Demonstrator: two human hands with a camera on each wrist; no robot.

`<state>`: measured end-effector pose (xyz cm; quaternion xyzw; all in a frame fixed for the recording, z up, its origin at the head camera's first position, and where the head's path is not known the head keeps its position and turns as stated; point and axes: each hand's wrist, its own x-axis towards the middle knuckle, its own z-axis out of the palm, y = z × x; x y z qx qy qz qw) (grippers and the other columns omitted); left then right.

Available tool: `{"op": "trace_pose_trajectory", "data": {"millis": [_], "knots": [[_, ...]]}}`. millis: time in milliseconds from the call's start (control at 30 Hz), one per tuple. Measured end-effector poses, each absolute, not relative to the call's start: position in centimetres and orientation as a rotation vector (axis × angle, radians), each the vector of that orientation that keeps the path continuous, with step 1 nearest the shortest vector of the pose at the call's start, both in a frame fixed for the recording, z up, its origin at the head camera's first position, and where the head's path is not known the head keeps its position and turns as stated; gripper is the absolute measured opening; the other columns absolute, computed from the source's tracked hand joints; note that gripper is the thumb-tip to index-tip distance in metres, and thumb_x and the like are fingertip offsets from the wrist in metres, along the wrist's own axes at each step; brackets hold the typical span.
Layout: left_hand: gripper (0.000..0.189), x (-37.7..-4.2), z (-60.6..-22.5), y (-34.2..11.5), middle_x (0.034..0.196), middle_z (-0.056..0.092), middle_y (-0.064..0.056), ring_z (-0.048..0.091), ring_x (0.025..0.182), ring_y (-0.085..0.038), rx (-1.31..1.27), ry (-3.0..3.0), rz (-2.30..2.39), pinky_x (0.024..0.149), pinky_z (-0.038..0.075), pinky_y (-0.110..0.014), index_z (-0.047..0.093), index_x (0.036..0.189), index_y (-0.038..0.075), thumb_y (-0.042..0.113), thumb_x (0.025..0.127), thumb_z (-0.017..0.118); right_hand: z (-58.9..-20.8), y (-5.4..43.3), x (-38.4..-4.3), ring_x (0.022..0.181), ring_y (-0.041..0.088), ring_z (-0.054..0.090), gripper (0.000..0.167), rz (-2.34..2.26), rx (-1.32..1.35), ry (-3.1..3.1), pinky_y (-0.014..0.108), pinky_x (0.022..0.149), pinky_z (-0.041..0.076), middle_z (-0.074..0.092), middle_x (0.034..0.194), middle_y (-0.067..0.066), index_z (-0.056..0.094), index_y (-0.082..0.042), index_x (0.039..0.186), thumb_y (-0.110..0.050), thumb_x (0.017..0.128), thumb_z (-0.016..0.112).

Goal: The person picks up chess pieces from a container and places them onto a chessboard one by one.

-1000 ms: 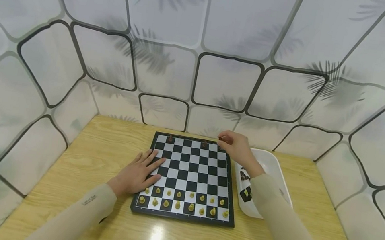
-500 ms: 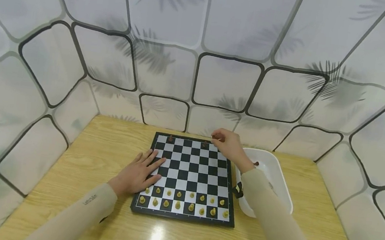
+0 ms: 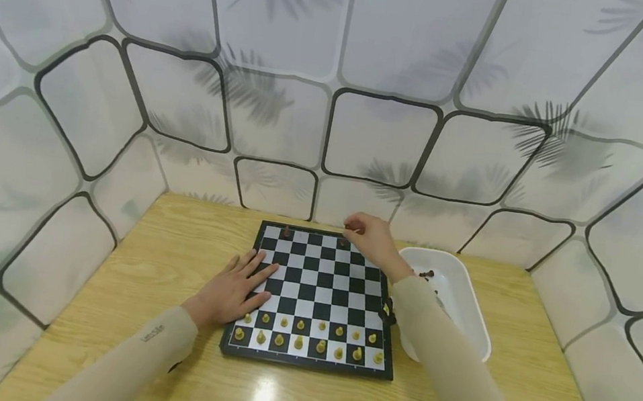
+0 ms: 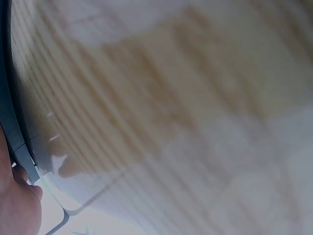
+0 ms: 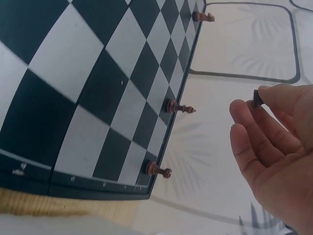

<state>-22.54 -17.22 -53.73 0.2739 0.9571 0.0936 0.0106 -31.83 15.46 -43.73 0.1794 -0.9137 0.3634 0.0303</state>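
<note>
My right hand [image 3: 373, 242] pinches a small dark brown chess piece [image 5: 257, 98] between thumb and fingertips, raised over the far right part of the chessboard [image 3: 316, 278]. The piece's kind is hidden by the fingers. Along the far row, the right wrist view shows a brown rook [image 5: 158, 170] in the corner, a bishop [image 5: 180, 107] and a knight [image 5: 203, 17], all standing. My left hand [image 3: 233, 290] rests with spread fingers on the board's left edge. Yellow chess pieces [image 3: 299, 342] stand in two rows along the near side.
A white tray [image 3: 478, 326] with loose brown chess pieces [image 3: 426, 274] stands right of the board, partly behind my right sleeve. Wooden tabletop [image 3: 172, 221] surrounds the board. A patterned wall [image 3: 283, 121] rises behind and at both sides.
My right hand has moved left along the board's far edge, carrying the pinched piece. More of the tray's contents shows now. The left hand stays in place.
</note>
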Motion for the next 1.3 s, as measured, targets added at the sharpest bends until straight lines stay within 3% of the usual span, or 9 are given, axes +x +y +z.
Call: {"op": "trace_pose_trajectory", "data": {"millis": [933,1300], "knots": [[0.069,-22.6,-53.9,-17.0,0.176,0.017,-0.019,0.013,0.164,-0.041,0.844,2.981,0.293,0.130,0.018,-0.064,0.029,0.169,0.023,0.060,0.110,0.036,-44.3,7.2,-33.7,0.112,0.028,0.073,0.021,1.119,0.667,-2.850,0.044,0.096,0.060,0.077,0.121,0.011,0.074,-0.008,0.120,-0.020,0.104,0.069],[0.068,-22.6,-53.5,-17.1,0.175,0.019,-0.020,0.015,0.164,-0.042,0.858,2.988,0.297,0.130,0.020,-0.065,0.031,0.168,0.022,0.058,0.110,0.038,-45.6,4.2,-34.0,0.102,0.027,0.072,0.020,1.181,0.660,-2.825,0.043,0.089,0.060,0.077,0.114,0.012,0.073,-0.007,0.121,-0.017,0.104,0.068]]}}
